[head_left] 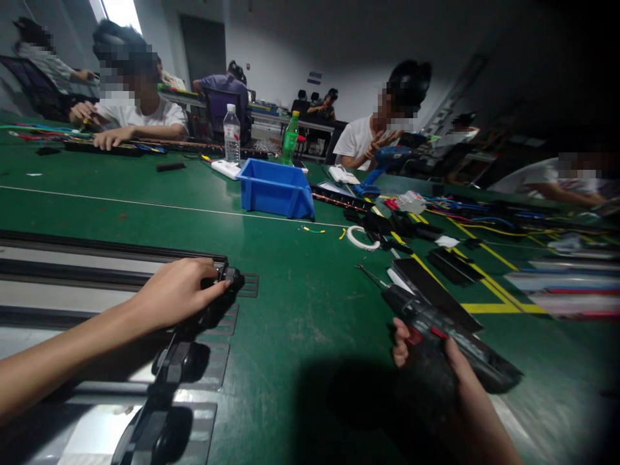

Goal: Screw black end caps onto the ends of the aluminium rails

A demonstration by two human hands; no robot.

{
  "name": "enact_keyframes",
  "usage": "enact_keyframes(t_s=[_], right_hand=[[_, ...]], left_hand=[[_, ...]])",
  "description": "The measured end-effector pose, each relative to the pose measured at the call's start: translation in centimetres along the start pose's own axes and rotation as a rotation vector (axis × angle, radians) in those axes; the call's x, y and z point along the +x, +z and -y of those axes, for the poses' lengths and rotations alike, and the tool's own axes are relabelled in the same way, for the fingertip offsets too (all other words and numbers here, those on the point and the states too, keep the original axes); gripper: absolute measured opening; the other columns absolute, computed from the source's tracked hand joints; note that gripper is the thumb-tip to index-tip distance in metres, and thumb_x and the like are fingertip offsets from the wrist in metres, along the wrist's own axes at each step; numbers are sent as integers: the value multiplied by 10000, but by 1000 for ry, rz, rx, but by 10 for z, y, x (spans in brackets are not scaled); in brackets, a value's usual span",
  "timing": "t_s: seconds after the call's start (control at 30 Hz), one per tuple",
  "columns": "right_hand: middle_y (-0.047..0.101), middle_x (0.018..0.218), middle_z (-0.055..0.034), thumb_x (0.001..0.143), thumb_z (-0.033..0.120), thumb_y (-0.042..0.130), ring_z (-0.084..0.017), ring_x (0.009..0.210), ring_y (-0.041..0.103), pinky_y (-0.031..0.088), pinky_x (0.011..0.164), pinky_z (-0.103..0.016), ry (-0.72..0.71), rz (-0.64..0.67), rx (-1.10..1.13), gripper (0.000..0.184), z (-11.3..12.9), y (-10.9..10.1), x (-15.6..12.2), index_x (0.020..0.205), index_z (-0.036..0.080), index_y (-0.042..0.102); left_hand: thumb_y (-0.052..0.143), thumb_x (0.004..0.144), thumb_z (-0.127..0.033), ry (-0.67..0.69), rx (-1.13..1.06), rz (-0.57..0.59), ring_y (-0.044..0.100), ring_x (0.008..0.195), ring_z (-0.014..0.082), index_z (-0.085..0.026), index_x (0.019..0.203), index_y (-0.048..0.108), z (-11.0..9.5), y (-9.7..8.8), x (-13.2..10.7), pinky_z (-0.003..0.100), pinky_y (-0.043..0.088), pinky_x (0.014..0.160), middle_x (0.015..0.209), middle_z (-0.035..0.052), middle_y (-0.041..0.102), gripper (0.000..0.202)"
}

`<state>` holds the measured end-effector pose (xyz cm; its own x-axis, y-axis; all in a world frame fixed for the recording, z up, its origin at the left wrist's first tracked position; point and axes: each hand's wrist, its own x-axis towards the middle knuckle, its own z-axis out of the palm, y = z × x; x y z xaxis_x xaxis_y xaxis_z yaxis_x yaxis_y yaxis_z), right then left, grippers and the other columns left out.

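Note:
My left hand (181, 290) rests at the end of a long black-edged panel assembly (87, 258). Its thumb and fingers close round a small black end piece (233, 278). Further black end fittings (179, 361) line the near side, with flat slotted tabs (220, 365) sticking out past them. My right hand (472, 387) grips a black cordless power screwdriver (426, 323) with red parts. The tool's long thin bit points left and away from me, in the air over the green table (300, 284). Shadow hides part of its handle.
Beyond stand a blue bin (276, 187), a water bottle (232, 135) and a green bottle (290, 139). A white ring (362, 237), black parts (455, 266) and a blue drill (382, 165) lie right of centre. Several people work around the table.

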<state>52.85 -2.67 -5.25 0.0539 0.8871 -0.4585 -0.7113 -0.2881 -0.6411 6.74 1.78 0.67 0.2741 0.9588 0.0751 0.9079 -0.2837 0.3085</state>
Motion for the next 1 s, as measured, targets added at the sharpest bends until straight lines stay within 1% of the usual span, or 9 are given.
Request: enact_keyframes(t_s=[0.1, 0.2, 0.37, 0.43, 0.53, 0.63, 0.73, 0.83, 1.0], right_hand=[[729, 1022, -63, 879, 292, 695, -193, 820, 730, 657, 774, -281, 10, 6, 3, 541, 1, 3, -2, 1387, 148, 577], [714, 1019, -86, 876, 299, 680, -200, 817, 724, 657, 783, -296, 11, -15, -10, 475, 1, 7, -5, 1318, 133, 623], [705, 983, -101, 849, 302, 703, -208, 818, 717, 653, 799, -310, 25, -16, -26, 427, -1, 12, -11, 1227, 106, 669], [714, 995, -116, 833, 299, 726, -222, 828, 723, 654, 802, -321, 10, -10, -60, 434, -2, 12, -13, 1214, 96, 677], [725, 1062, -158, 795, 300, 770, -254, 846, 736, 662, 783, -334, -28, -24, -119, 498, -4, 11, -14, 1226, 72, 673], [725, 1066, -157, 785, 278, 775, -248, 838, 736, 662, 777, -334, -67, -33, -110, 526, -4, 11, -14, 1251, 65, 657], [717, 995, -120, 834, 278, 714, -214, 793, 721, 659, 766, -326, -52, -28, -30, 495, -3, 14, -11, 1280, 75, 637], [709, 946, -103, 922, 300, 599, -195, 750, 709, 662, 729, -315, -25, -43, 41, 469, -2, 20, -9, 1334, 77, 600], [739, 1027, -116, 1017, 336, 452, -196, 757, 717, 671, 689, -307, -69, -113, 84, 508, -2, 28, -7, 1459, 92, 498]], left_hand=[[459, 992, -559, -9, 6, 13, 688, 842, 236, -215, 892, 764, 1, 0, 0, 309, 470, 757, 903, 72, 733, 471], [433, 997, -589, -20, 21, 25, 675, 830, 233, -201, 869, 753, 2, 1, 0, 311, 451, 728, 901, 71, 718, 519], [411, 993, -629, -16, 15, 4, 668, 828, 240, -189, 860, 745, 5, 4, 1, 318, 437, 726, 870, 78, 702, 568], [401, 994, -638, -16, 2, -8, 671, 846, 244, -189, 853, 738, 6, 5, 1, 317, 435, 726, 899, 83, 709, 579], [396, 999, -629, -11, -7, -16, 674, 879, 249, -194, 847, 729, 7, 6, 1, 316, 427, 726, 965, 88, 723, 568], [414, 994, -617, -8, 0, -27, 670, 848, 247, -199, 804, 710, 7, 6, 1, 318, 405, 702, 971, 83, 727, 547], [434, 989, -605, -9, -5, -39, 661, 811, 241, -202, 781, 701, 7, 7, 1, 320, 386, 687, 937, 71, 723, 526], [438, 988, -602, -8, -8, -32, 651, 791, 236, -205, 797, 710, 8, 7, 1, 320, 372, 677, 885, 63, 705, 519], [422, 990, -616, -13, -1, -5, 629, 758, 226, -206, 821, 716, 8, 6, 1, 319, 353, 655, 854, 54, 678, 532]])
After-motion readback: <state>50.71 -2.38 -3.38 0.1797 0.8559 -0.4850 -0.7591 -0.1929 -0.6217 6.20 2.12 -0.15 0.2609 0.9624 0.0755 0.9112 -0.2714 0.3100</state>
